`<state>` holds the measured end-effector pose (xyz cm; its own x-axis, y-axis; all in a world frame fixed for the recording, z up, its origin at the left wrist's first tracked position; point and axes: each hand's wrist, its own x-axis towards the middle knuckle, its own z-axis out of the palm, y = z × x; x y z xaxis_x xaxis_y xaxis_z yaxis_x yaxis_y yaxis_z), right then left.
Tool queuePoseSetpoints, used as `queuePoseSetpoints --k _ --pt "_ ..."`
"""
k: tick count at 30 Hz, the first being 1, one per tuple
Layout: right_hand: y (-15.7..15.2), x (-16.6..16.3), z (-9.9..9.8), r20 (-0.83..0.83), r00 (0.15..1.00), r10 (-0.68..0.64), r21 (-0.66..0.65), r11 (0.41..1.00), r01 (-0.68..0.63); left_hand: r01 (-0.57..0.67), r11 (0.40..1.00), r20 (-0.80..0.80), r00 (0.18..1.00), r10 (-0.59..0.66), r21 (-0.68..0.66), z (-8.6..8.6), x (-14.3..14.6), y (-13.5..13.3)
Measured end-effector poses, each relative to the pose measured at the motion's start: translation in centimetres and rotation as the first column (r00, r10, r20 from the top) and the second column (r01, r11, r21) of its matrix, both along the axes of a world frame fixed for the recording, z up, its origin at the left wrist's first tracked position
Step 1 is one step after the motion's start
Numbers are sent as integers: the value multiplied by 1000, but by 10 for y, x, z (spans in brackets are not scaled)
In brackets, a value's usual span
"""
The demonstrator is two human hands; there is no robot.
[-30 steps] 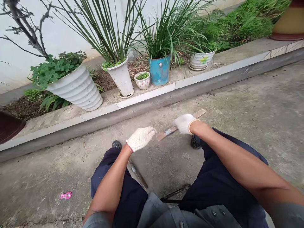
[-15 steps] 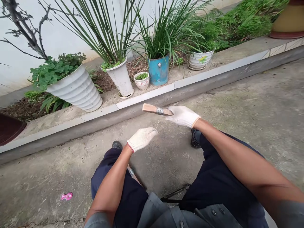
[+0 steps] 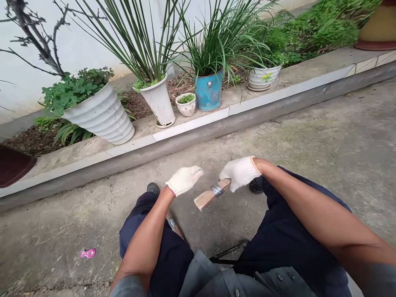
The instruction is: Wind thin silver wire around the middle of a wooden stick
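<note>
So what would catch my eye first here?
Probably the worn blue bucket of long green leaves on the grey concrete ledge, towards the top centre. Next, around the middle, the white-gloved right hand holding a flat brown wooden stick bound with silvery wire. Then a small bright pink object on the grey ground, lower left.

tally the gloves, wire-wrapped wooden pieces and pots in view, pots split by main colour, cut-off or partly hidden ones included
White gloves: 2
Wire-wrapped wooden pieces: 2
White pots: 4
Blue pot: 1
Yellow pot: 1
Dark maroon pot: 1
Total: 11
</note>
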<state>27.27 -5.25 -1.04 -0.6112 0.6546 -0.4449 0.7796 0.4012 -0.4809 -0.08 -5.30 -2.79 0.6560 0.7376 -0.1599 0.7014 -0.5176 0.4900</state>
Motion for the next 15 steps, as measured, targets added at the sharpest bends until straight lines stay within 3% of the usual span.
queuePoseSetpoints --k 2,4,7,10,12,15 --pt "3 2 10 -53 998 29 -5 1000 -29 -20 998 49 999 23 -64 2 3 -3" --pt "9 2 18 -89 989 -114 100 987 123 -67 989 83 994 78 -129 4 6 -7" --pt "22 2 21 -144 913 -381 204 892 404 -81 981 86 992 97 -176 9 9 -8" --pt "31 4 15 -124 829 -545 238 795 558 -51 983 41 997 59 -178 12 10 -8" --pt "34 6 10 -39 818 -574 330 765 552 -45 981 14 999 48 -188 13 9 -8" --pt "34 4 1 172 830 -530 440 796 417 -45 984 17 999 49 -172 13 7 -8"
